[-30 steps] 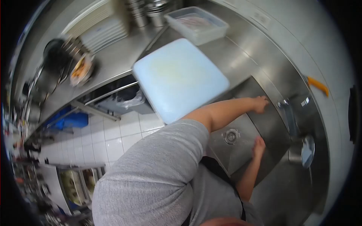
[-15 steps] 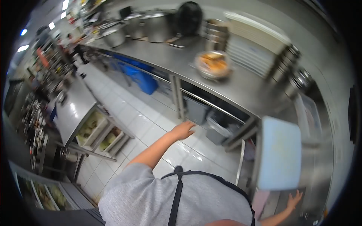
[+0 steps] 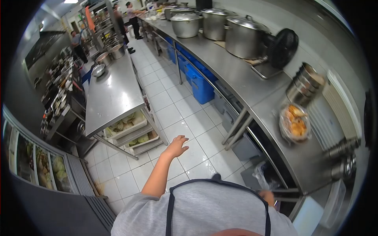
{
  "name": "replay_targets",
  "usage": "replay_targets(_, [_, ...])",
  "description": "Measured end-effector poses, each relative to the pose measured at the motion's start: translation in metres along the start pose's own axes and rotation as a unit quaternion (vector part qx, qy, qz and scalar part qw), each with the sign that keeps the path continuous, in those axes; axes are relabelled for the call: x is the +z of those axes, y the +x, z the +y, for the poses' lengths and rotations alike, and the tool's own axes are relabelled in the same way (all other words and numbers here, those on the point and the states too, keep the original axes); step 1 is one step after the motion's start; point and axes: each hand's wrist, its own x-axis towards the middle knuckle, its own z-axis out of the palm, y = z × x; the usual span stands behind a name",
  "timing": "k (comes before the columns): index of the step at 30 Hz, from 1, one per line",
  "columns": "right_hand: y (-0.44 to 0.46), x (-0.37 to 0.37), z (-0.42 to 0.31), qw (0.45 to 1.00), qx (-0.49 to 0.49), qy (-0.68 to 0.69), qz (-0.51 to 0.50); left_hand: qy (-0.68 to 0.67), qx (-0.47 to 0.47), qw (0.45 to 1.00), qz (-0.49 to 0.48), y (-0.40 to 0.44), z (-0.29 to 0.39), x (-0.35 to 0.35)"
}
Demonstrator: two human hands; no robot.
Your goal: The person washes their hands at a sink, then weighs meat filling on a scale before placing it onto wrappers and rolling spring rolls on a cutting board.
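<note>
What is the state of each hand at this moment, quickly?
Left hand: open, holding nothing.
Right hand: partly hidden by the shirt; whether it is open or closed cannot be told.

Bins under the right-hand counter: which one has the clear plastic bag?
The grey bin closest to the right hand: a clear plastic bag shows at its top. The blue bins and the other grey bins show none.
</note>
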Motion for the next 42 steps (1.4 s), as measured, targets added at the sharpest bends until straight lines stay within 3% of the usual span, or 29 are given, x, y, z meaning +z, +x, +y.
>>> replay_targets(1, [0.046,0.016,-0.001,0.987,0.086,0.04,-0.13,-0.005,-0.009,1.0,0.008,0.006,-0.007,-0.001])
replay_targets(2, [0.06,-0.001,-0.013,0.978,0.108,0.098,-0.151,-0.026,0.001,0.999,0.031,0.011,-0.015,-0.002])
replay_targets(6, [0.135,-0.09,-0.042,0.976,0.052,0.177,-0.119,-0.103,-0.036,0.987,0.119,0.043,-0.069,-0.009])
replay_targets(9, [0.205,-0.2,-0.069,0.989,-0.031,0.12,-0.081,-0.185,-0.097,0.96,0.186,0.07,-0.05,-0.065])
replay_targets(10, [0.232,-0.238,-0.08,0.992,-0.067,0.089,-0.058,-0.162,-0.057,0.951,0.259,0.083,-0.044,-0.081])
replay_targets(11, [0.264,-0.281,-0.093,0.993,-0.106,0.047,-0.024,-0.155,-0.067,0.951,0.26,0.095,-0.04,-0.1])
replay_targets(13, [0.318,-0.383,-0.131,0.979,-0.186,-0.023,0.084,-0.169,-0.097,0.904,0.379,0.121,-0.038,-0.13])
replay_targets(14, [0.263,-0.49,-0.179,0.979,-0.184,0.024,0.08,-0.174,-0.05,0.87,0.458,0.136,-0.048,-0.133])
replay_targets(17, [0.265,-0.651,-0.268,0.924,-0.315,0.147,0.162,-0.236,-0.084,0.834,0.492,0.153,-0.045,-0.16])
replay_targets(19, [0.282,-0.723,-0.321,0.828,-0.442,0.305,0.163,-0.256,-0.115,0.802,0.527,0.165,-0.058,-0.171])
replay_targets(21, [0.252,-0.789,-0.373,0.811,-0.472,0.306,0.16,-0.207,-0.117,0.771,0.591,0.171,-0.085,-0.187])
replay_targets(24, [0.3,-0.833,-0.411,0.836,-0.467,0.252,0.142,-0.217,-0.113,0.739,0.628,0.192,-0.13,-0.22])
replay_targets(26, [0.377,-0.834,-0.412,0.862,-0.457,0.201,0.093,-0.188,-0.097,0.723,0.658,0.216,-0.158,-0.246])
replay_targets(27, [0.392,-0.836,-0.412,0.893,-0.417,0.144,0.086,-0.194,-0.092,0.714,0.667,0.234,-0.172,-0.266])
replay_targets(29, [0.427,-0.831,-0.399,0.936,-0.342,0.063,0.054,-0.116,-0.134,0.739,0.65,0.262,-0.193,-0.297])
replay_targets(31, [0.457,-0.833,-0.384,0.958,-0.285,0.018,-0.016,-0.147,-0.14,0.742,0.639,0.3,-0.21,-0.323])
replay_targets(33, [0.468,-0.837,-0.376,0.968,-0.247,0.042,-0.001,-0.225,-0.059,0.767,0.598,0.346,-0.246,-0.344])
replay_targets(35, [0.484,-0.838,-0.369,0.965,-0.224,0.138,0.015,-0.292,-0.061,0.844,0.447,0.387,-0.269,-0.362])
replay_targets(37, [0.508,-0.841,-0.365,0.957,-0.218,0.191,-0.002,-0.116,-0.039,0.95,0.288,0.425,-0.27,-0.387])
replay_targets(38, [0.521,-0.845,-0.366,0.965,-0.193,0.176,-0.032,-0.106,-0.031,0.954,0.279,0.445,-0.279,-0.393])
replay_targets(40, [0.552,-0.874,-0.388,0.968,-0.175,0.171,-0.052,-0.044,-0.066,0.982,0.17,0.487,-0.307,-0.4])
replay_targets(42, [0.577,-0.919,-0.41,0.964,-0.216,0.13,-0.088,-0.038,-0.065,0.979,0.188,0.524,-0.336,-0.41])
